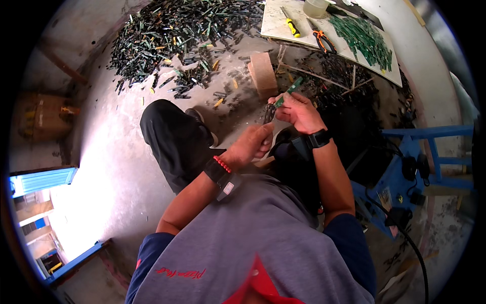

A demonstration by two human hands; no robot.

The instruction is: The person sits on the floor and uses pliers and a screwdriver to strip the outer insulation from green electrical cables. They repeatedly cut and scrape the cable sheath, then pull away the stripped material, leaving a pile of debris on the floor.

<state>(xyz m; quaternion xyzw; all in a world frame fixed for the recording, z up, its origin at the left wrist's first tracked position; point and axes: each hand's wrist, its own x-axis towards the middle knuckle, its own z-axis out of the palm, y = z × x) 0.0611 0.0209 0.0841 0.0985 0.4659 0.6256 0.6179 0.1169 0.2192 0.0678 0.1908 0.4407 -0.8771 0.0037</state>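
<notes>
Between the thumb and fingers of my right hand (302, 114) is a narrow green circuit board strip (289, 91), tilted up and to the right. My left hand (251, 143) grips a dark, slim part (269, 113), probably plastic, whose upper end meets the strip's lower end beside my right fingertips. Whether the two are still joined there, I cannot tell. Both hands are close together above my lap, and my left fingers are curled so that the dark part's lower end is hidden. Just beyond them stands a brown block (262, 75) on the floor.
A large heap of dark and green strips (182, 34) covers the floor ahead. On the white board (273, 22) lie a yellow-handled screwdriver (292, 28), orange-handled pliers (324, 41), a plastic tub (315, 8) and piled green strips (364, 38). A blue stool-like frame (408, 152) stands right.
</notes>
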